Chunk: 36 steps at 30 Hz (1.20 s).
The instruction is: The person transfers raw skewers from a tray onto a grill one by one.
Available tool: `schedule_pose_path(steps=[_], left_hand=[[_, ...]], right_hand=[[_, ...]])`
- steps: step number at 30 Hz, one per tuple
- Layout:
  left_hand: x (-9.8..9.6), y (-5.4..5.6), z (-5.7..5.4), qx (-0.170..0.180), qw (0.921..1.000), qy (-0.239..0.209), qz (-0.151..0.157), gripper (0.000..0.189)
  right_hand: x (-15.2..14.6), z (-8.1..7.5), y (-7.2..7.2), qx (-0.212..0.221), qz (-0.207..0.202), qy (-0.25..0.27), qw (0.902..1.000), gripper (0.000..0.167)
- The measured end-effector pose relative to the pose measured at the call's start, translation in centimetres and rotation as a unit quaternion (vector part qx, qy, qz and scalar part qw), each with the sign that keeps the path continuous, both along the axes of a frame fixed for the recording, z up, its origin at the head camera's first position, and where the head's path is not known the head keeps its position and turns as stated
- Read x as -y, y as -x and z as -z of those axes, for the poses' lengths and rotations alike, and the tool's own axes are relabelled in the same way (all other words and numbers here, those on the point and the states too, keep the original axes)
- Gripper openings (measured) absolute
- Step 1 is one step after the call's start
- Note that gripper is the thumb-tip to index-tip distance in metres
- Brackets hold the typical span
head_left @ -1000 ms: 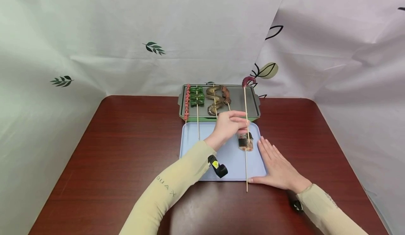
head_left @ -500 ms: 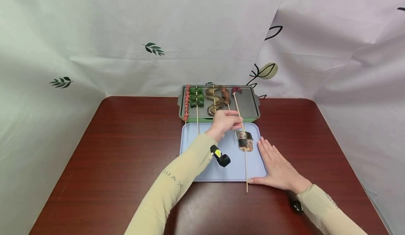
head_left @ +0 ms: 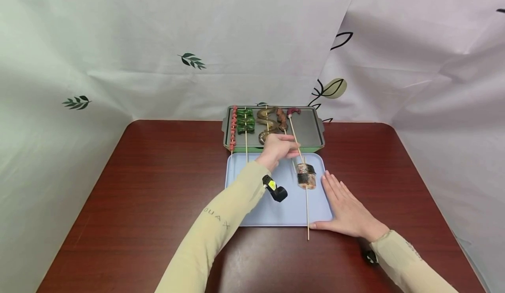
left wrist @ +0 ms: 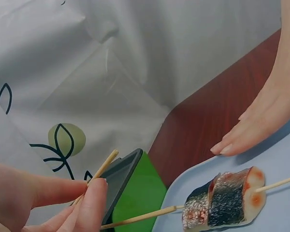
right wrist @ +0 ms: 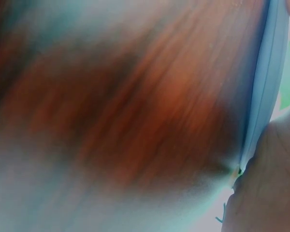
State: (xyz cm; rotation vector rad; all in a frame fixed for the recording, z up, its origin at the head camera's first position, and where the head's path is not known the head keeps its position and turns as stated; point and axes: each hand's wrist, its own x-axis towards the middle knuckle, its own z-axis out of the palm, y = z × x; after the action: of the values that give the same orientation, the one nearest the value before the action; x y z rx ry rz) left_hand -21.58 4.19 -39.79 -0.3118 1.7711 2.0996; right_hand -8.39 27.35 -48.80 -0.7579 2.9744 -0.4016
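My left hand (head_left: 278,149) pinches the thin wooden stick of a skewer (head_left: 293,128) between thumb and fingers. A dark red curled piece (head_left: 293,111) on its far end lies over the grey grill pan (head_left: 309,132). In the left wrist view the stick's near end (left wrist: 110,162) pokes out past the fingertips. Two fish chunks with dark skin, on a fish skewer (head_left: 306,178), lie on the light blue tray (head_left: 276,216), the stick overhanging its front edge. My right hand (head_left: 351,212) rests with straight fingers along the tray's right edge, thumb at the front corner.
On the pan, from left, lie a pink-red beaded skewer (head_left: 233,128), a green vegetable skewer (head_left: 246,121), a wavy brown skewer (head_left: 267,120) and a brown meat skewer (head_left: 282,118). Their sticks point toward the tray. A pale cloth (head_left: 158,30) hangs behind the dark red table (head_left: 158,183).
My left hand has moved slightly left and forward, bringing the dark red skewer from upright above the pan's right side down beside the brown meat skewer. My right hand has stayed put.
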Motion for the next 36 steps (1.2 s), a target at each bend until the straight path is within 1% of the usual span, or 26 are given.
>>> schedule_pose_path(steps=[4,10,12,16,20,25,27,29,32,36], left_hand=[[0.3,0.1,-0.3,0.003,0.9998,0.011,0.017,0.038],[0.5,-0.3,-0.9,-0.003,0.9975,0.053,0.046,0.044],[0.6,-0.4,-1.1,-0.003,0.9967,0.064,0.051,0.048],[0.6,-0.5,-1.5,-0.003,0.9959,0.074,0.052,0.054],[0.8,-0.8,-1.9,-0.02,0.996,0.067,0.055,0.062],[1.3,-1.2,-2.7,-0.064,0.9952,0.039,0.062,0.07],[1.5,-1.3,-3.0,-0.078,0.9948,0.017,0.063,0.069],[1.6,-1.5,-3.4,-0.086,0.9942,0.005,0.065,0.067],[1.9,-1.9,-4.0,-0.092,0.9933,0.001,0.07,0.063],[2.4,-2.7,-4.3,-0.102,0.9918,0.006,0.077,0.059]], right_hand=[[0.0,0.0,0.1,0.006,0.002,-0.004,1.0,0.133],[0.0,-0.1,0.0,-0.009,0.0,0.002,1.0,0.132],[0.0,-0.1,0.0,-0.005,0.001,0.0,1.0,0.132],[0.0,-0.2,0.0,0.013,0.007,-0.006,0.9999,0.133],[0.1,-0.3,0.1,0.022,0.009,-0.009,0.9997,0.133],[0.0,-0.2,0.1,0.022,0.006,-0.012,0.9997,0.134],[0.0,-0.2,0.1,0.022,0.004,-0.013,0.9997,0.133],[0.0,-0.2,0.1,0.02,0.003,-0.013,0.9997,0.133],[0.0,-0.2,0.2,0.018,0.002,-0.012,0.9998,0.133],[0.0,-0.2,0.2,0.019,0.003,-0.01,0.9998,0.133]])
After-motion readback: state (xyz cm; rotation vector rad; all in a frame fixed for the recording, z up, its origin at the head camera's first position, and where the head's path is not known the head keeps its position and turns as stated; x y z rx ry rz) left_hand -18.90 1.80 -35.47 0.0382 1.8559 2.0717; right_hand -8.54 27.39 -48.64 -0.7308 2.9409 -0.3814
